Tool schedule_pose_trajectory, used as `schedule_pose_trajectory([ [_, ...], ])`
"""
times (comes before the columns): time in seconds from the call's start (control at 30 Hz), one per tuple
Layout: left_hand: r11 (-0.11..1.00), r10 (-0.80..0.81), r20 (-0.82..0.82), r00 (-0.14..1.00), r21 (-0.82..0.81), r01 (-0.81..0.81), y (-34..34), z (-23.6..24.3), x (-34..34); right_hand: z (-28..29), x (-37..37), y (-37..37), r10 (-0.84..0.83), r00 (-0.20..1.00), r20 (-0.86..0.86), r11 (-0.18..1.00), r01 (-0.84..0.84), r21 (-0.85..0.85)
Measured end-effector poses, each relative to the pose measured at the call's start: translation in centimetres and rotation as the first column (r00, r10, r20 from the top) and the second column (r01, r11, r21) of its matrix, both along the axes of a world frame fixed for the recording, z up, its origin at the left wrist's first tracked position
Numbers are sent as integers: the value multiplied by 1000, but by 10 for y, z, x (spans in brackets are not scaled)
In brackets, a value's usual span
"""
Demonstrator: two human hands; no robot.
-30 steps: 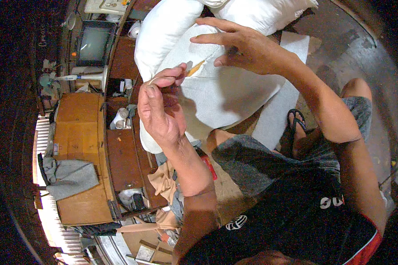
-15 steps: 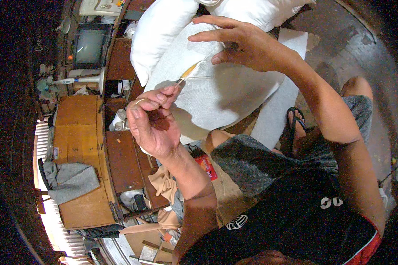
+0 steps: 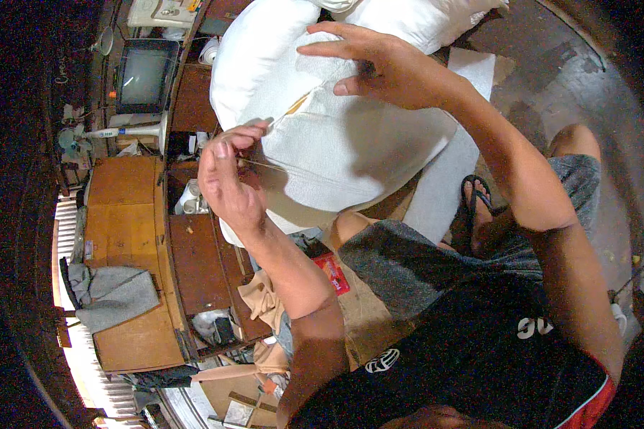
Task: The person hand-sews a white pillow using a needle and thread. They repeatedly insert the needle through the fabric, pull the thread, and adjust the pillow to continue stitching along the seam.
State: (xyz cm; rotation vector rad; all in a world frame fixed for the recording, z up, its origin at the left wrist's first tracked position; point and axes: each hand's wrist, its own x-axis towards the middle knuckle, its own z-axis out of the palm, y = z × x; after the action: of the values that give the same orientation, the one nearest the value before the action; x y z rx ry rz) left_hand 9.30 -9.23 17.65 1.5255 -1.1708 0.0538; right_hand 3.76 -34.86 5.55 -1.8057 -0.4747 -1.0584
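My left hand (image 3: 232, 182) is closed, thumb against curled fingers, on a thin white thread (image 3: 261, 164) that trails right across white cloth. Another pale strand rises from its fingertips to a slim yellow piece (image 3: 298, 104), whose kind I cannot make out. Farther right, my right hand (image 3: 383, 68) is raised with fingers spread and thumb apart. Nothing shows clearly in its grip. Below both hands lies a large, bulging white fabric bundle (image 3: 358, 171), in front of my knees. The right hand's shadow falls over it.
Stuffed white pillows (image 3: 257, 57) lie beyond the bundle. On the left stand wooden cabinets (image 3: 125, 229), an old television (image 3: 147, 75) and a white fan (image 3: 129, 131). A red packet (image 3: 331, 273) rests beside my leg. Grey cloth (image 3: 114, 297) hangs over the cabinet.
My left hand has shifted left, its fingers turning, and the thread across the cloth now shows. The yellow piece and my right hand have moved slightly up and left.
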Motion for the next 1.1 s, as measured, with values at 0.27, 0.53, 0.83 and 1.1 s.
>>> schedule_pose_trajectory([
  [0.27, 997, -65, -135, 989, 32, 70, 1, 9, 26, -11, 13, -3, 62, 998, -7, 988, -61, 144],
  [0.53, 999, -44, -143, 989, -17, 42, 3, 2, 41, -16, 28, 2, 102, 995, 2, 977, -100, 190],
  [0.83, 1000, 2, -70, 998, 27, 0, 10, -2, 41, -21, 25, 4, -25, 1000, -8, 986, 26, 165],
  [1.1, 979, 191, 237, 952, -110, -170, 8, -10, 0, -24, 20, 11, -102, 995, 13, 973, 97, 212],
])
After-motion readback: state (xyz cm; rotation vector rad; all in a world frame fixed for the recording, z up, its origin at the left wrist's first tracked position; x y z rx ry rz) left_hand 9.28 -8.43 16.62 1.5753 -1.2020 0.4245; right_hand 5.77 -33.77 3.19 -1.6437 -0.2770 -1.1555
